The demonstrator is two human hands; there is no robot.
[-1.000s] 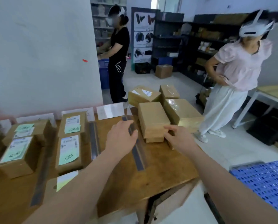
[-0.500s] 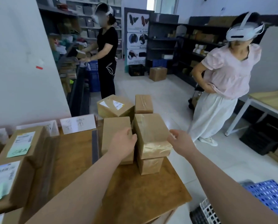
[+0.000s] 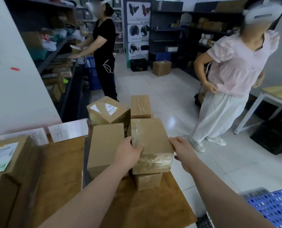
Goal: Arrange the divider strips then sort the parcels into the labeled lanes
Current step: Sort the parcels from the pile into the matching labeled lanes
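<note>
A taped cardboard parcel [image 3: 151, 143] sits on top of a smaller box [image 3: 147, 181] at the right end of the wooden table [image 3: 137, 211]. My left hand [image 3: 128, 153] grips its left side and my right hand [image 3: 182, 151] grips its right side. To its left lies a plain parcel [image 3: 105, 145]. Behind stand a labelled parcel [image 3: 108, 111] and a narrow taped parcel [image 3: 141, 106]. A dark divider strip [image 3: 86, 163] runs along the table left of the plain parcel. White lane labels [image 3: 68, 130] stand at the back edge.
Sorted parcels with paper labels [image 3: 7, 155] fill the left lanes. A person in pink [image 3: 232, 76] stands close on the right, another in black [image 3: 104, 51] at the shelves. A blue crate [image 3: 271, 209] sits at lower right, a second table [image 3: 278, 94] far right.
The view swung right toward the parcel stack. My left hand left the divider strip and both hands closed in on the top taped parcel, now holding it from both sides.
</note>
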